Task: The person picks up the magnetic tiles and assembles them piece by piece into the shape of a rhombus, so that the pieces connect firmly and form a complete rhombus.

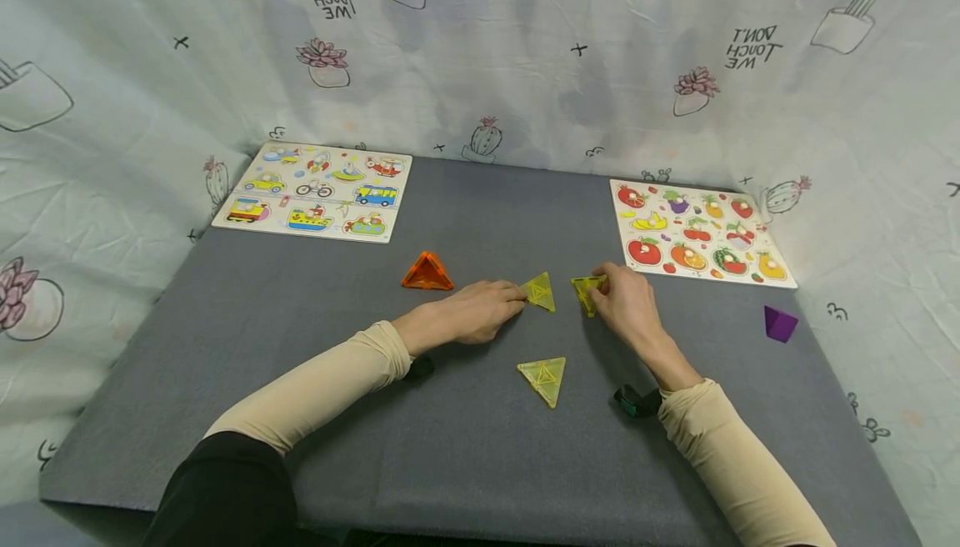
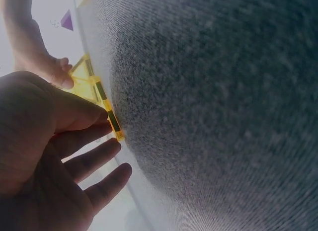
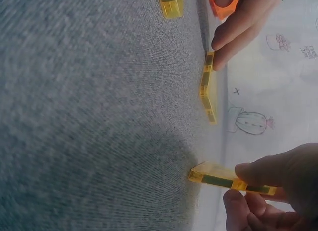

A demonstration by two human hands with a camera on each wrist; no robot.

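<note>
pinched: a yellow tile [image 1: 585,293] in the right hand [image 1: 630,303], a second tile [image 1: 541,293] in the left hand [image 1: 480,312], both farther from the worktop's [image 1: 450,464] near edge than the third tile [image 1: 545,378]; gripping outer corners should leave facing edges free

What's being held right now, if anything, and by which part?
The right hand pinches the rightmost yellow triangle near its right corner. The left hand touches another yellow triangle at its left corner; whether it pinches is unclear.

Gray table [image 1: 450,455] bears boards [image 1: 313,212], yellow triangles [image 1: 545,377], orange piece [image 1: 427,274] and purple block [image 1: 781,324]
</note>
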